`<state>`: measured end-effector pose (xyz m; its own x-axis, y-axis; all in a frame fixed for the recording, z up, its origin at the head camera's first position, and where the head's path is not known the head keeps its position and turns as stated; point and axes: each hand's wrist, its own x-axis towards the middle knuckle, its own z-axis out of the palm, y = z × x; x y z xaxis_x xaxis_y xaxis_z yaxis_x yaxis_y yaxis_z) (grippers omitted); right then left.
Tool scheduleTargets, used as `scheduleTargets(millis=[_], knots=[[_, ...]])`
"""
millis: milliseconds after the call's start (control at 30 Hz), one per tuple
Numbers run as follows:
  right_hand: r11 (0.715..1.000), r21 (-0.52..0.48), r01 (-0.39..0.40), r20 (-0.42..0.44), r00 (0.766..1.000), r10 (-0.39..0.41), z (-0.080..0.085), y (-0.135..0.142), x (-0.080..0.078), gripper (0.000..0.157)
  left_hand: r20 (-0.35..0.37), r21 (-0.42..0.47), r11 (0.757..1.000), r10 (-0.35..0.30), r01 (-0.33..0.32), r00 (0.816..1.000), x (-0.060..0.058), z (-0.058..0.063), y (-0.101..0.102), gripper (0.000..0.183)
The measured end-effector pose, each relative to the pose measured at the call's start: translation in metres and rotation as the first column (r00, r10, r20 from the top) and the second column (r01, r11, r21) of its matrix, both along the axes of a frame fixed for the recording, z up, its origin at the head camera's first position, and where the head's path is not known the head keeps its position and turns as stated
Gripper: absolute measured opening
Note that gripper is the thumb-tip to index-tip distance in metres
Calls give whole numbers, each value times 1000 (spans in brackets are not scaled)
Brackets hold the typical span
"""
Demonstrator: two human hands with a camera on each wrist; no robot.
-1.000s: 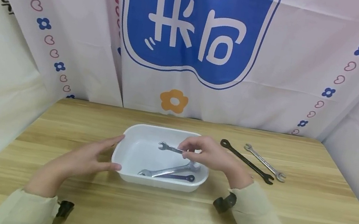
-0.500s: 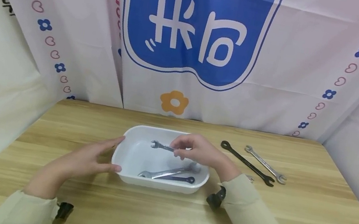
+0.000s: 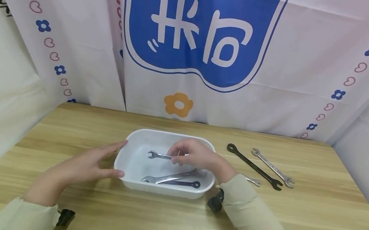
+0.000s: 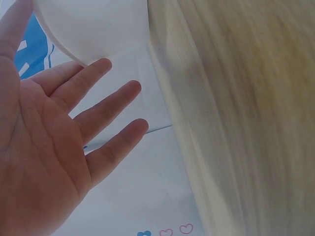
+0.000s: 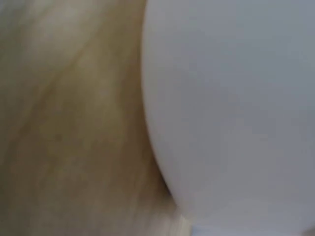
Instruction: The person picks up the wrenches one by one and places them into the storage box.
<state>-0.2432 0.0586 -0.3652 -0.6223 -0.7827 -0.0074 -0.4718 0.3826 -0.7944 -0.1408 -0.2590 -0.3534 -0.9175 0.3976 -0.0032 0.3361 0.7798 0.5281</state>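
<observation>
My right hand (image 3: 197, 156) reaches into a white plastic basin (image 3: 164, 189) and pinches a small silver wrench (image 3: 158, 155), whose open end points left. Below it, a larger silver wrench (image 3: 168, 177) and a dark wrench (image 3: 183, 183) lie on the basin floor near the front wall. My left hand (image 3: 88, 164) touches the basin's left side, with thumb and a finger at the rim. In the left wrist view its fingers (image 4: 110, 113) are spread and fairly straight against or near the basin wall (image 4: 101, 24). Only the basin's outer wall (image 5: 231, 113) and tabletop fill the right wrist view.
On the wooden table (image 3: 137, 221), right of the basin, lie a black wrench (image 3: 253, 167) and a silver double-ended wrench (image 3: 272, 167). A smaller silver wrench (image 3: 254, 181) is partly hidden by my right sleeve. A printed curtain (image 3: 281, 106) hangs behind the table.
My right hand has moved left and slightly down inside the basin, carrying the small wrench. The small wrench by my sleeve has come into sight. My left hand has stayed put.
</observation>
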Motion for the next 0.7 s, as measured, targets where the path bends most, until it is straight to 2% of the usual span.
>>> scheduleTargets(millis=[400,700], knots=[[994,102,-37,-105,993,48,-9,-6,1,15,-2,-9,1000,10,-10,1000,3,-1,-1,92],[989,142,-34,-115,992,50,-8,-6,1,17,-8,-10,1000,7,-7,1000,0,1,0,91]])
